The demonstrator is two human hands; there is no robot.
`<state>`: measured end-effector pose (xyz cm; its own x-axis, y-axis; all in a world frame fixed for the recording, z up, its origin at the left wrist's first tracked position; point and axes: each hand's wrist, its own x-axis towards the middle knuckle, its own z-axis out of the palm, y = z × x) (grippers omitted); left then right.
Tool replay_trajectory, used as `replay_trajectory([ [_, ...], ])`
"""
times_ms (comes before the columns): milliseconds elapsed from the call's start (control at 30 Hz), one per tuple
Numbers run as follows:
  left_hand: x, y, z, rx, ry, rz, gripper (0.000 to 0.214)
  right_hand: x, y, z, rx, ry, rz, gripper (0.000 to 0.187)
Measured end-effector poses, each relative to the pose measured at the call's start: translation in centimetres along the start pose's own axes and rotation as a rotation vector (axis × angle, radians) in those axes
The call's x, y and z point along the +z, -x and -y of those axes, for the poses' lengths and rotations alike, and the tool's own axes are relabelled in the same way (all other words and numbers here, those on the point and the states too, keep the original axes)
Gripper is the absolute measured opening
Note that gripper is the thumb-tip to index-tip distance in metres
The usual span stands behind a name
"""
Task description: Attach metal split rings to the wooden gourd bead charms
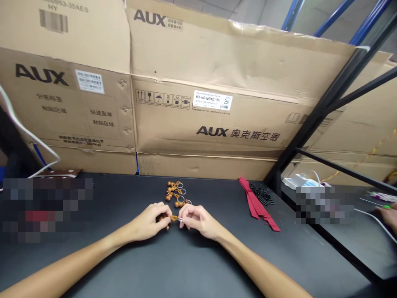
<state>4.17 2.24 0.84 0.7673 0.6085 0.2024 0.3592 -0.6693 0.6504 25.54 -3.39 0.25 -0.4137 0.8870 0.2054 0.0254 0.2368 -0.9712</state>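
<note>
I am holding a brown gourd keychain point(174, 218) between my two hands, over the black tabletop point(124, 265). My left hand point(156, 221) is pinching its beaded end, mostly hidden by my fingers, while my right hand point(198, 219) is gripping its metal ring point(180, 220) between thumb and fingertips. Just beyond my fingers, other gourd keychains point(173, 191) are lying in a loose cluster. Farther right, red strips point(256, 203) are lying beside a heap of black rings point(263, 194). AUX cartons point(173, 140) are standing along the back.
</note>
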Motion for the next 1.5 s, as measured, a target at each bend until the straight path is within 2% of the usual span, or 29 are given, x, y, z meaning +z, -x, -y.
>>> replay_trajectory([
  [100, -0.4, -0.1, -0.1, -0.074, 0.161, 0.071, 0.018, -0.2, 0.0, -0.2, 0.029, -0.006, -0.009, 0.036],
  [200, -0.5, -0.1, -0.3, -0.081, 0.272, 0.13, 0.021, -0.3, 0.1, -0.5, 0.041, -0.001, -0.007, 0.035],
  [400, -0.1, 0.2, -0.6, -0.006, 0.112, 0.11, 0.028, -0.2, 0.0, -0.5, -0.002, -0.027, 0.013, 0.034],
  [567, 0.2, 0.2, -0.7, -0.039, 0.143, 0.082, 0.028, -0.2, 0.0, -0.3, -0.01, 0.015, 0.006, 0.035],
  [800, 0.0, 0.2, -0.9, -0.076, 0.162, 0.059, 0.026, -0.1, 0.1, -0.1, -0.066, 0.214, 0.008, 0.03],
  [1067, 0.2, 0.3, -1.0, -0.011, 0.081, 0.023, 0.023, 0.8, 0.4, -0.2, -0.205, 0.59, -0.033, 0.015],
  [1233, 0.2, 0.3, -0.7, -0.097, 0.209, 0.073, 0.022, 0.9, 0.3, -0.8, -0.21, 0.717, -0.044, 0.019],
  [1367, 0.0, 0.2, -0.4, -0.113, 0.276, 0.078, 0.026, 0.8, 0.4, -0.4, -0.2, 0.599, -0.007, 0.026],
  [1500, -0.2, 0.0, -0.4, -0.108, 0.305, 0.062, 0.029, 0.5, 0.3, 0.1, -0.064, 0.282, 0.042, 0.03],
])
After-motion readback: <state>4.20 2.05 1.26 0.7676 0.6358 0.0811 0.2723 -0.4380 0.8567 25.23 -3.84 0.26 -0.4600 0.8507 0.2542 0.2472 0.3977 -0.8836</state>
